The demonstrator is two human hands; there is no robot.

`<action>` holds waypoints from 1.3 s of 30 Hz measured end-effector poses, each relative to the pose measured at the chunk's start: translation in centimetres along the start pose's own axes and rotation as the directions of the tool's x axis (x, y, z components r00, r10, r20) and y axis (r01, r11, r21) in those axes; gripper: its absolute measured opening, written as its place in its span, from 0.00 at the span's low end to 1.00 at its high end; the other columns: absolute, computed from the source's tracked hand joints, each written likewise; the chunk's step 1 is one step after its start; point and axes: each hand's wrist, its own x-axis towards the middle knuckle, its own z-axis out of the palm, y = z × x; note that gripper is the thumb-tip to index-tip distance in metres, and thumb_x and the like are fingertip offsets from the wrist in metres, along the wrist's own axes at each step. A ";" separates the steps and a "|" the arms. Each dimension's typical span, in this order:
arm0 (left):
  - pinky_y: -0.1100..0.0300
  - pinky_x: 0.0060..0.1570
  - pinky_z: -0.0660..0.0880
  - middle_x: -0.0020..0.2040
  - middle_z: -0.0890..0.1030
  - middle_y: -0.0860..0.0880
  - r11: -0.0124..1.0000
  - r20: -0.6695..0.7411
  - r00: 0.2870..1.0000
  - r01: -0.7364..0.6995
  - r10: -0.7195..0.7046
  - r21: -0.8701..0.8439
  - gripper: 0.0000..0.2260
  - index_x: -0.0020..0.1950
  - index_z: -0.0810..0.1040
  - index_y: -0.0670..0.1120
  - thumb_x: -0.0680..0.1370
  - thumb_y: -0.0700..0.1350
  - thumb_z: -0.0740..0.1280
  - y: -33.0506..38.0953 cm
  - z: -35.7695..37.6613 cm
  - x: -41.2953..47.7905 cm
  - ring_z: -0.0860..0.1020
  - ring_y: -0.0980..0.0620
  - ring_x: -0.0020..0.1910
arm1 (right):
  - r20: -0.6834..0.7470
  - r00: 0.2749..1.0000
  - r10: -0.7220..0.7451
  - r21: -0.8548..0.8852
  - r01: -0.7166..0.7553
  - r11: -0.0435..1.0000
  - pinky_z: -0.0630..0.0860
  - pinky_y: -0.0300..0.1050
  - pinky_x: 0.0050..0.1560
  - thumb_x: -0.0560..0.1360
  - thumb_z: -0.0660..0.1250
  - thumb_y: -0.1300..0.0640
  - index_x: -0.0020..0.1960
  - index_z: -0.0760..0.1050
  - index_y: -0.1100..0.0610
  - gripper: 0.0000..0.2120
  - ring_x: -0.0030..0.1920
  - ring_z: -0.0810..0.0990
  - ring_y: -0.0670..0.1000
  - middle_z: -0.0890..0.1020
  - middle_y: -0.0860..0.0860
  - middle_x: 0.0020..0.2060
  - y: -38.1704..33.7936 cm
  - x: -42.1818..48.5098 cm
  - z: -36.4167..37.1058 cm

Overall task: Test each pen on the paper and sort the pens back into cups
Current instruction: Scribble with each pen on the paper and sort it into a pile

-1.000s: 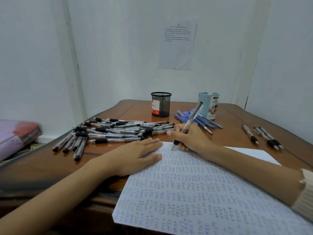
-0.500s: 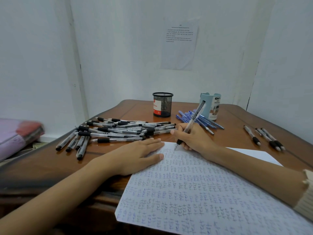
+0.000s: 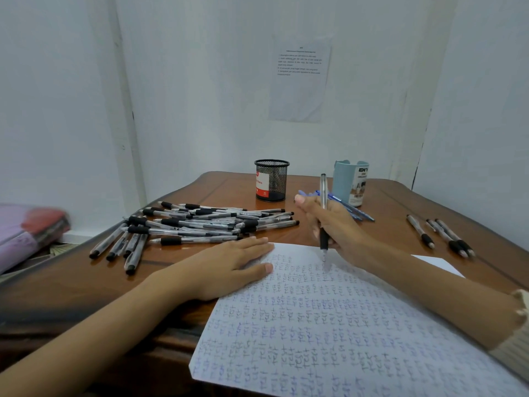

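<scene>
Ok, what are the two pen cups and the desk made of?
The black cup is see-through wire mesh, likely matte metal. The light blue cup looks smooth, probably plastic, with a printed label. The desk looks like reddish-brown wood, glossy varnish.

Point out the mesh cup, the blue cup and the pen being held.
mesh cup point(image 3: 276, 181): head view, on its mesh wall.
blue cup point(image 3: 342, 181): head view, on its plain side.
held pen point(image 3: 323, 187): head view, on its clear upper barrel.

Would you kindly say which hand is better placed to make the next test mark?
The right hand: it grips the pen, tip at the paper; the left hand lies flat on it.
</scene>
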 end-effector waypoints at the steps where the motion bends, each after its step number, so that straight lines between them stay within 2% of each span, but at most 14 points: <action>1: 0.63 0.69 0.48 0.76 0.49 0.63 1.000 0.001 1.000 0.001 -0.001 -0.001 0.25 0.76 0.49 0.60 0.79 0.62 0.48 0.0 0.0 0.0 0.52 0.60 0.74 | 0.019 1.000 -0.008 0.010 0.008 1.000 0.63 0.35 0.23 0.78 0.61 0.47 0.33 0.67 0.54 0.17 0.19 0.64 0.44 0.68 0.47 0.19 0.1 0.0 0.0; 4: 0.62 0.70 0.49 0.76 0.49 0.63 1.000 0.001 1.000 0.003 -0.003 -0.001 0.25 0.76 0.49 0.60 0.79 0.62 0.48 0.1 -0.1 0.1 0.52 0.60 0.74 | 0.060 0.998 0.009 0.046 -0.011 0.999 0.66 0.34 0.25 0.78 0.60 0.46 0.39 0.70 0.57 0.16 0.22 0.66 0.46 0.69 0.49 0.21 0.7 0.1 0.1; 7: 0.62 0.69 0.49 0.76 0.49 0.63 1.000 0.005 1.000 0.009 -0.009 0.002 0.25 0.76 0.49 0.60 0.79 0.61 0.48 0.1 -0.1 0.0 0.52 0.60 0.74 | 0.058 0.998 0.015 0.014 -0.016 1.000 0.70 0.33 0.32 0.79 0.59 0.51 0.46 0.76 0.59 0.13 0.22 0.67 0.44 0.69 0.48 0.20 1.1 0.1 0.1; 11: 0.61 0.70 0.49 0.76 0.49 0.62 1.000 0.009 1.000 0.014 -0.014 -0.003 0.25 0.76 0.49 0.60 0.79 0.61 0.48 0.2 -0.1 0.0 0.52 0.59 0.74 | 0.058 0.998 0.017 -0.051 -0.014 0.999 0.63 0.32 0.22 0.76 0.65 0.52 0.41 0.74 0.58 0.10 0.18 0.65 0.43 0.68 0.48 0.19 1.1 -0.3 0.3; 16: 0.62 0.70 0.49 0.76 0.50 0.62 1.000 0.003 1.000 0.004 -0.004 -0.008 0.26 0.76 0.50 0.60 0.78 0.62 0.48 0.1 -0.1 -0.1 0.52 0.60 0.74 | 0.099 0.995 -0.014 -0.104 0.024 0.994 0.62 0.32 0.21 0.74 0.68 0.54 0.37 0.72 0.55 0.09 0.19 0.64 0.42 0.69 0.44 0.19 0.7 -0.6 0.4; 19: 0.62 0.70 0.48 0.76 0.50 0.63 1.000 0.001 1.000 0.004 -0.004 -0.004 0.26 0.76 0.50 0.60 0.78 0.61 0.48 0.1 -0.1 -0.1 0.52 0.61 0.74 | 0.078 0.997 0.017 -0.140 -0.006 0.990 0.62 0.32 0.21 0.74 0.68 0.53 0.36 0.73 0.53 0.10 0.20 0.65 0.42 0.69 0.44 0.19 0.4 -0.5 0.2; 22: 0.63 0.70 0.47 0.75 0.49 0.63 1.000 0.009 1.000 -0.001 0.001 -0.005 0.28 0.76 0.49 0.60 0.76 0.63 0.47 0.2 -0.2 -0.2 0.52 0.61 0.74 | -0.016 0.995 0.094 -0.238 -0.096 0.967 0.63 0.32 0.21 0.75 0.67 0.52 0.43 0.75 0.58 0.09 0.22 0.67 0.44 0.70 0.49 0.23 0.2 0.7 -1.6; 25: 0.63 0.69 0.47 0.75 0.49 0.64 1.000 0.020 1.000 0.003 -0.003 -0.007 0.32 0.75 0.48 0.61 0.72 0.66 0.44 0.2 -0.3 -0.3 0.51 0.61 0.74 | -0.149 0.985 0.089 -0.514 -0.154 0.844 0.66 0.35 0.29 0.76 0.67 0.56 0.51 0.76 0.59 0.08 0.35 0.71 0.46 0.75 0.52 0.37 0.4 2.4 -5.1; 27: 0.64 0.69 0.46 0.75 0.49 0.64 1.000 0.019 1.000 -0.001 0.001 -0.009 0.33 0.75 0.48 0.62 0.71 0.70 0.41 0.2 -0.3 -0.2 0.51 0.61 0.74 | -0.253 0.967 0.027 -0.680 -0.198 0.706 0.68 0.38 0.32 0.75 0.67 0.58 0.53 0.76 0.60 0.09 0.38 0.73 0.48 0.78 0.55 0.44 1.0 3.0 -8.1; 29: 0.64 0.69 0.46 0.75 0.49 0.65 1.000 0.017 1.000 -0.006 0.006 -0.012 0.35 0.75 0.48 0.63 0.69 0.73 0.39 0.2 -0.2 -0.1 0.51 0.63 0.73 | -0.366 0.930 -0.038 -0.781 -0.285 0.555 0.69 0.42 0.35 0.74 0.66 0.57 0.53 0.75 0.62 0.10 0.40 0.74 0.52 0.79 0.58 0.47 1.6 3.1 -11.0; 32: 0.66 0.67 0.45 0.72 0.49 0.68 0.999 0.014 1.000 -0.022 0.022 -0.025 0.48 0.74 0.47 0.64 0.57 0.81 0.34 0.1 -0.2 -0.3 0.50 0.69 0.68 | -0.450 0.892 -0.038 -0.836 -0.406 0.369 0.64 0.41 0.29 0.75 0.63 0.61 0.50 0.74 0.64 0.07 0.40 0.71 0.55 0.78 0.61 0.46 2.1 2.7 -14.1; 35: 0.66 0.66 0.45 0.68 0.47 0.71 0.999 0.018 1.000 -0.023 0.023 -0.022 0.53 0.74 0.47 0.65 0.51 0.82 0.33 -0.1 -0.2 -0.3 0.50 0.70 0.66 | -0.504 0.864 0.012 -0.828 -0.486 0.280 0.61 0.39 0.26 0.76 0.62 0.62 0.45 0.71 0.62 0.03 0.39 0.71 0.54 0.75 0.57 0.39 2.8 2.4 -15.5; 37: 0.64 0.68 0.46 0.70 0.47 0.69 0.999 0.015 1.000 -0.026 0.026 -0.021 0.48 0.74 0.47 0.64 0.56 0.81 0.34 0.1 -0.3 -0.2 0.50 0.68 0.68 | -0.529 0.848 0.034 -0.816 -0.520 0.251 0.61 0.39 0.26 0.77 0.62 0.59 0.40 0.69 0.62 0.09 0.36 0.71 0.53 0.71 0.54 0.33 3.3 2.5 -15.9; 39: 0.61 0.71 0.47 0.74 0.48 0.66 1.000 0.013 1.000 -0.014 0.014 -0.018 0.37 0.74 0.48 0.62 0.67 0.74 0.38 0.4 -0.3 -0.1 0.50 0.65 0.72 | -0.509 0.861 0.014 -0.834 -0.498 0.238 0.62 0.39 0.26 0.76 0.64 0.58 0.37 0.70 0.61 0.11 0.32 0.71 0.51 0.71 0.53 0.32 3.2 2.5 -15.5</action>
